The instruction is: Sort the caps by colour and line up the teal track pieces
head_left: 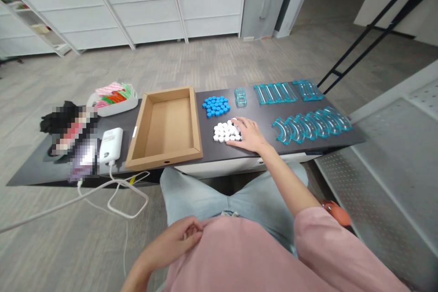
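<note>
My right hand (249,134) lies on the table with its fingers spread, cupped at the right side of a cluster of small white hexagonal pieces (226,132). It touches the pieces at that edge and covers some of them. My left hand (179,239) rests against my pink shirt, away from the table, its fingers loosely curled and nothing visible in them. Behind the white pieces sits a cluster of small blue pieces (216,106). Small clear teal parts (240,97) stand right of the blue ones.
Straight clear teal tracks (275,93), shorter ones (310,90) and curved ones (311,125) lie in rows at right. An open cardboard box (167,123) stands left of the pieces. Farther left are a white power bank (111,145) with cables and a white basket (116,106).
</note>
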Tool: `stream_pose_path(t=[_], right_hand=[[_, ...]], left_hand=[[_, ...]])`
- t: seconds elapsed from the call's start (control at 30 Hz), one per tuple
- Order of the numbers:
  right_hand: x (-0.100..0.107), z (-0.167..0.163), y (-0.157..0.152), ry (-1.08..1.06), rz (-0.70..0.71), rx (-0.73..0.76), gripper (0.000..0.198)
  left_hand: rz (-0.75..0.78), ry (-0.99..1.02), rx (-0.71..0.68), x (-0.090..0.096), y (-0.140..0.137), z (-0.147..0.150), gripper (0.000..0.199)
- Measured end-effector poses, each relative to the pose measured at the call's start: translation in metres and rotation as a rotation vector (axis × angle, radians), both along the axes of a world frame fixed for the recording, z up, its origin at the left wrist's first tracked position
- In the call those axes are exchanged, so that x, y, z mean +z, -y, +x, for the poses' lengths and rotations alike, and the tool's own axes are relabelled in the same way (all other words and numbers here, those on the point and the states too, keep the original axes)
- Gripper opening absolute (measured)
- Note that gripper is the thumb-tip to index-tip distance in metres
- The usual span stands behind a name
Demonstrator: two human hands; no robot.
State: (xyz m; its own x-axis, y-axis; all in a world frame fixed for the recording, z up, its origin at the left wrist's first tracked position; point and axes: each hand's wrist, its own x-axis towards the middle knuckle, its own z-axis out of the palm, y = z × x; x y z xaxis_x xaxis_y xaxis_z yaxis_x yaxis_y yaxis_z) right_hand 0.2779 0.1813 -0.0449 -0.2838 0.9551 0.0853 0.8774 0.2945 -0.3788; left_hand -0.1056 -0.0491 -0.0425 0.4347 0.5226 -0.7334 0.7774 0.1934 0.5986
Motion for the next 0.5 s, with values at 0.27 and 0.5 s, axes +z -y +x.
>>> stream_pose_path(t=[0.27,0.5], right_hand=[[0.019,0.061,0.047,-0.046,0.176,-0.287,0.076],[0.011,0.130,0.074,-0.095,0.138,-0.691,0.058]], left_hand=[[0.199,0.034,-0.122,-0.035,-0.031,0.082,0.041],[0.239,-0.138,-0.227,-0.049,-0.036,0.064,0.041]])
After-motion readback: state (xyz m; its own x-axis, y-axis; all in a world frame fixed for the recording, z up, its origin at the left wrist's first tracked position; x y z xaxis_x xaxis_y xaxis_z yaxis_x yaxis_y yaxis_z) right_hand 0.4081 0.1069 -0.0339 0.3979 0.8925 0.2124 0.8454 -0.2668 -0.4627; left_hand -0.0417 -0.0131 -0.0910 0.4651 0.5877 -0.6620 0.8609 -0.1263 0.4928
